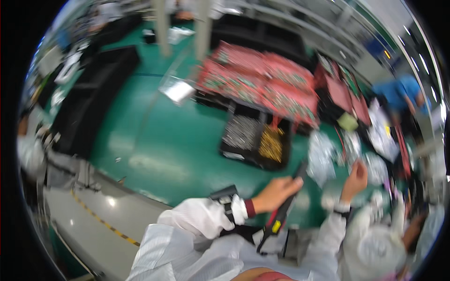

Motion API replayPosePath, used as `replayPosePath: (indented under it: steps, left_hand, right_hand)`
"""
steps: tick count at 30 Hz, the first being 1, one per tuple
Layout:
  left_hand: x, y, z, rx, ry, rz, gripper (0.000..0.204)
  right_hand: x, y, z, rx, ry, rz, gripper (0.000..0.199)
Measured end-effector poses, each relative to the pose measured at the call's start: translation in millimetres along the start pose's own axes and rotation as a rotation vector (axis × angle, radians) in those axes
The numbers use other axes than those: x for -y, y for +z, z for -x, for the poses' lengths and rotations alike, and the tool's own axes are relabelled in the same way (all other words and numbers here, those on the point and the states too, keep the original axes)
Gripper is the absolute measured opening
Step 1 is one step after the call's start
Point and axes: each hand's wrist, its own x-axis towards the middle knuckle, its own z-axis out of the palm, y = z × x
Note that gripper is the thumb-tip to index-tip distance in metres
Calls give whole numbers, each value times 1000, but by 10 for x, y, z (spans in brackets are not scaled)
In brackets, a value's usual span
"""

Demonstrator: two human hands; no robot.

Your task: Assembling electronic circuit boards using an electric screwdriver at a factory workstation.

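Observation:
My left hand [276, 194] is closed around a long black tool with red trim and a yellow label [278, 223], which slants across in front of my body; blur hides its exact kind. Further right, my right hand [356, 180] is raised with its fingers pinched together, and whatever is between them is too small or blurred to make out. Beyond my left hand stands a black divided bin, with silver metal parts [241, 133] in one compartment and brass-coloured parts [272, 144] in the other. Clear plastic bags [321, 157] lie between the bin and my right hand.
Red trays of green circuit boards [258, 79] stand behind the bin on the green bench [159, 159]. Long black trays [96, 98] lie at the left. A silvery packet [179, 91] sits mid-bench. A person in white [379, 248] is close on my right; another in blue [401, 93] is farther off.

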Motion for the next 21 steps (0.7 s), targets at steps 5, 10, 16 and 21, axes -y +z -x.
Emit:
replayPosePath:
  steps: [5, 10, 16, 21]
  left_hand:
    - [-28, -26, -3, 44, 99, 46, 47]
    - [-210, -7, 75, 12, -18, 203, 45]
    - [-173, -147, -38, 104, 15, 24, 21]
    - [-220, -210, -69, 66, -14, -179, 25]
  right_hand:
    - [1266, 538, 376, 315, -613, -45, 25]
    - [1267, 602, 644, 306, -586, -160, 22]
    - [1319, 475, 765, 483, -1004, -18, 33]
    - [1358, 746, 619, 643, -1022, -117, 35]
